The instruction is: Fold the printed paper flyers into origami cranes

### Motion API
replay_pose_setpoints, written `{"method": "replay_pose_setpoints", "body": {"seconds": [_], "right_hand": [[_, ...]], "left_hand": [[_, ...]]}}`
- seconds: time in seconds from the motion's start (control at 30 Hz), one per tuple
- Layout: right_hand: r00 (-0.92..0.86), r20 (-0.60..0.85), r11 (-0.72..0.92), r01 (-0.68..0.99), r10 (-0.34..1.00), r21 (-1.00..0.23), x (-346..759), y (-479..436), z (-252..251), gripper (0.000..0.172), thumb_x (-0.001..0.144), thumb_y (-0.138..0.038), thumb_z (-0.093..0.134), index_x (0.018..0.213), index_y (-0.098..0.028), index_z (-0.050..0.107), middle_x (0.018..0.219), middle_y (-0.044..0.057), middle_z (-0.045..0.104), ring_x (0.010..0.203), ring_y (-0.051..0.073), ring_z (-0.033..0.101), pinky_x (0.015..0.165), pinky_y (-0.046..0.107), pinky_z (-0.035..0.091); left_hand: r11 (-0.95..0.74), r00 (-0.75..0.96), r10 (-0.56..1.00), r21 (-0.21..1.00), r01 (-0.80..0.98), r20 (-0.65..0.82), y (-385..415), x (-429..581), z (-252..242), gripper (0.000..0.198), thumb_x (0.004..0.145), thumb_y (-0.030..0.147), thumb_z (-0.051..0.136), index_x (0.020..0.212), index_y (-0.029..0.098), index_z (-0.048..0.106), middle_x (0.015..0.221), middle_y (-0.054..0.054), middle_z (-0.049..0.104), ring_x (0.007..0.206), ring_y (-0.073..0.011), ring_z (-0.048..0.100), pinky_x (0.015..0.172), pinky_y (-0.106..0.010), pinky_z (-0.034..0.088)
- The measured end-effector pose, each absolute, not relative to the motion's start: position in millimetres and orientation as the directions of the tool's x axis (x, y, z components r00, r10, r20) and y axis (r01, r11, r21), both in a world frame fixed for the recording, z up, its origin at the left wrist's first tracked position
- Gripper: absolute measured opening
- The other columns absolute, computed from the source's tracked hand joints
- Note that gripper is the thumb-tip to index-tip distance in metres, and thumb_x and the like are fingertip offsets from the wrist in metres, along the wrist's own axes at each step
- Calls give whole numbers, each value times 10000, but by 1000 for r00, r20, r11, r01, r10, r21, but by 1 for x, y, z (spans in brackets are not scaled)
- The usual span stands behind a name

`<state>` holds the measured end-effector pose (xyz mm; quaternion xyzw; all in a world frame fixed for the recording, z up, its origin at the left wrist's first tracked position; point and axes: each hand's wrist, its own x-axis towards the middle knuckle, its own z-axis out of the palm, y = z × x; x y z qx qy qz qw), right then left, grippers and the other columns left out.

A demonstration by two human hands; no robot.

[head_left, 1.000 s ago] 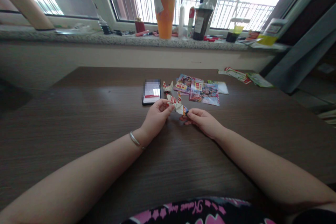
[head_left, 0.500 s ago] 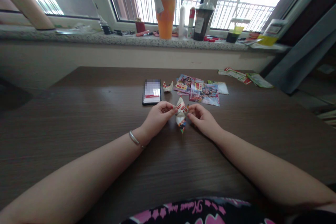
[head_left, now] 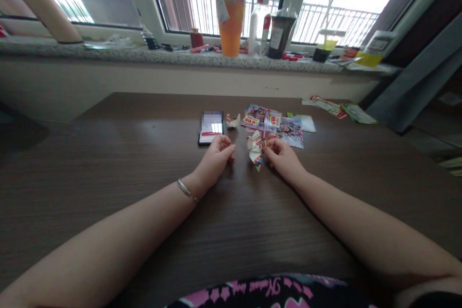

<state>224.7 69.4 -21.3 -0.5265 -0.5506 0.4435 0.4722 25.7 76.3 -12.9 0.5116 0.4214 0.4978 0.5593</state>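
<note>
Pinched in my right hand (head_left: 283, 155) is a small folded paper piece (head_left: 255, 148), white with red and coloured print. It has pointed ends and hangs just left of the fingertips, a little above the table. My left hand (head_left: 217, 155) is apart from it on the left, holding nothing, its fingers loosely curled with the thumb apart from them. Just beyond that hand lies a phone (head_left: 211, 127) with a lit screen. A second, smaller folded paper piece (head_left: 233, 121) stands beside the phone.
Printed leaflets (head_left: 283, 125) lie behind my right hand on the brown table (head_left: 144, 168). More paper strips (head_left: 334, 107) lie at the back right. An orange drink cup (head_left: 231, 19), a dark drink cup (head_left: 279, 33) and bottles (head_left: 260, 24) line the windowsill (head_left: 144, 57).
My left hand has let go of the folded paper and moved slightly left of it. The paper, still in my right hand, has turned and shifted a little right.
</note>
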Motion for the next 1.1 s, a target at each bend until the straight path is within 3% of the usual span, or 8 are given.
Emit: {"method": "replay_pose_setpoints", "body": {"seconds": [0.1,0.33,0.57,0.9,1.1], "right_hand": [[20,15,10,234,1000,-972,223,81,-19,160,775,-331,611,809,-213,509,568,-73,522,458,95,477,417,205,369],[-43,63,75,432,997,-899,204,121,-20,74,840,-255,550,831,-183,563,684,-20,652,423,70,483,439,199,410],[0,44,38,497,999,-867,181,154,-19,35,838,-214,565,815,-188,564,655,-23,654,395,76,497,414,186,386],[84,28,-22,538,996,-843,174,200,-19,74,854,-240,544,896,-207,595,779,-11,716,438,83,586,404,165,398],[101,39,-28,586,994,-810,172,206,-16,95,858,-232,536,889,-195,618,781,7,710,449,92,596,480,193,462]], "left_hand": [[0,150,988,990,-144,22,78,25,-14,172,759,226,590,849,196,446,634,58,491,546,-85,489,558,-212,412],[-3,167,985,982,-191,35,80,26,-9,158,726,245,577,785,197,438,571,65,474,501,-84,458,527,-206,402],[15,183,983,976,-216,25,87,22,-10,156,722,231,579,789,198,442,530,71,459,466,-81,425,493,-195,359],[34,186,983,982,-187,1,96,24,-11,141,723,221,570,799,198,453,520,72,449,463,-88,434,478,-200,361],[50,181,983,981,-187,-16,99,26,-13,129,728,213,562,797,200,455,524,72,451,458,-86,434,479,-201,367]]}}
